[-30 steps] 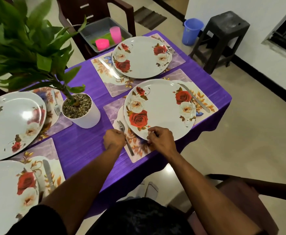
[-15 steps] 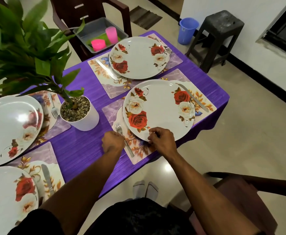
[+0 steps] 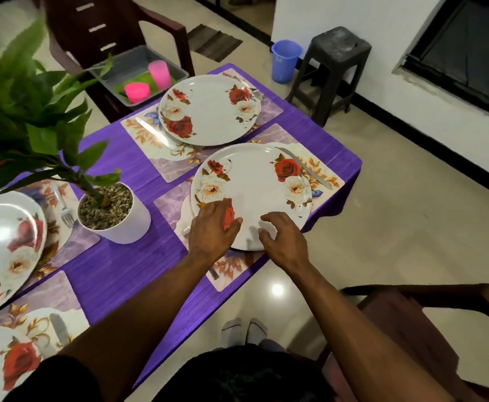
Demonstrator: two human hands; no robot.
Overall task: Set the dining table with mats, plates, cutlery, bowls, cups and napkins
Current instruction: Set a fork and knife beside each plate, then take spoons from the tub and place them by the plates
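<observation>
A white plate with red and cream roses [image 3: 255, 192] lies on a floral mat [image 3: 234, 268] at the near right of the purple table [image 3: 115, 265]. My left hand [image 3: 213, 230] lies flat over the plate's near left rim, fingers straight, and covers most of the fork [image 3: 186, 228] beside it. My right hand [image 3: 281, 237] hovers over the plate's near edge with fingers spread and loosely bent, holding nothing. A knife [image 3: 305, 166] lies on the mat right of the plate. A second set place [image 3: 211, 110] with plate, knife and fork sits behind it.
A white potted plant [image 3: 112, 213] stands mid-table, leaves overhanging the left. Two more plates on mats [image 3: 2, 245] are at the left. A grey tray [image 3: 139, 68] with pink cups [image 3: 159, 74] rests on the far chair. A dark stool [image 3: 336, 71], a blue bucket [image 3: 285, 60] and a chair [image 3: 429, 329] surround the table.
Both hands have left the mat's near edge beside the fork and moved forward onto the plate's near rim, fingers opening. The camera has moved closer.
</observation>
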